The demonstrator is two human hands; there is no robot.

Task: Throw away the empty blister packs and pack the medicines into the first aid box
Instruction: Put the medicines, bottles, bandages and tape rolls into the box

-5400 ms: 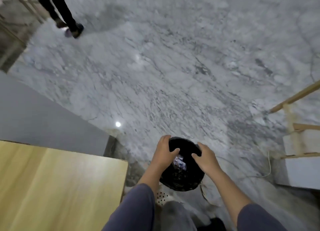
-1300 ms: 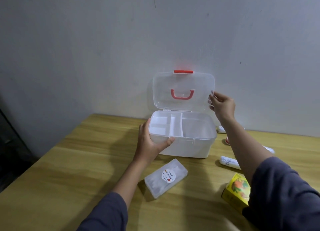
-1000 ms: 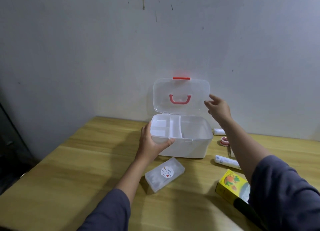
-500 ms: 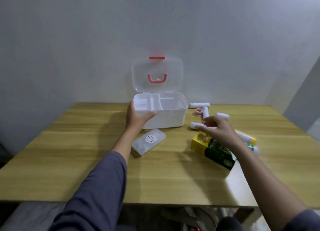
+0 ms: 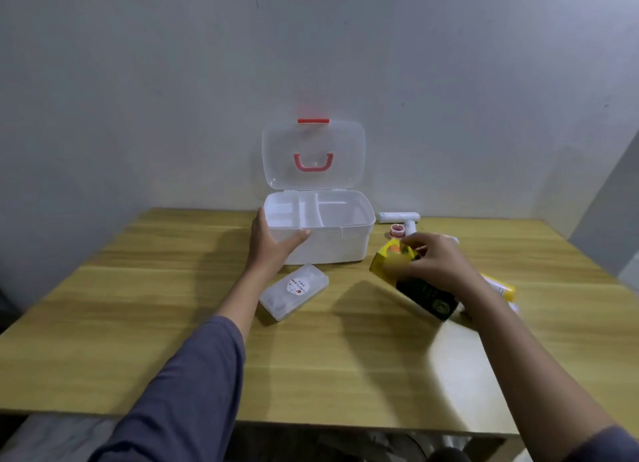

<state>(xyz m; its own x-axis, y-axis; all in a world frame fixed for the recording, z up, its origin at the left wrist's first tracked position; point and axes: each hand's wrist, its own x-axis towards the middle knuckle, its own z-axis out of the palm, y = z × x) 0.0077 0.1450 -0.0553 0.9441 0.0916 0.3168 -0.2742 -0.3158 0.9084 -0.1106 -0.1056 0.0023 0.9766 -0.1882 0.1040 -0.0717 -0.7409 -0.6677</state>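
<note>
Beside the first aid box (image 5: 332, 235), right hand (image 5: 437, 266) grips carton (image 5: 413, 276).

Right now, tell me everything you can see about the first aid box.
The first aid box is white, translucent plastic, standing on the wooden table against the wall. Its clear lid, with red latch and handle, stands open upright. Inside, a divided tray looks empty. The left hand holds its front left corner.

Both arms wear loose slate-blue long sleeves, pushed up behind the fingers, baring wrists and forearms.
</note>
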